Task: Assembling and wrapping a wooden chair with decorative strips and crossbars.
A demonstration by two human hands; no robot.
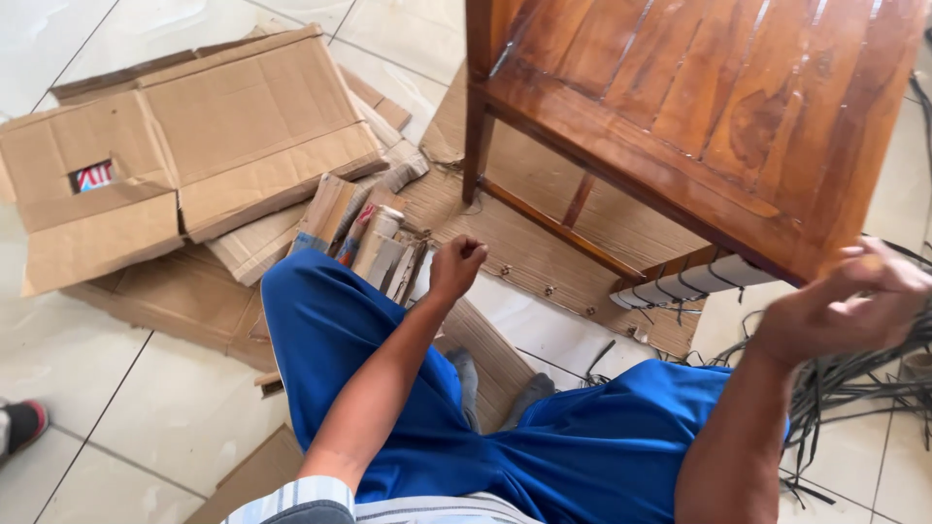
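Head view: left hand (456, 264) fisted below wooden chair (699, 107), contents unclear — blurred right hand (840, 311) grips its corner; chair might tip.

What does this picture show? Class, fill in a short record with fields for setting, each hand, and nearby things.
Setting: person seated on tiled floor, legs in blue trousers
Left hand: closed in a fist, raised above the cardboard sheet; contents not visible
Right hand: blurred, at the corner of the wooden chair, which is tipped over
Nearby: flattened boxes, dark strips at right, shoe at left edge
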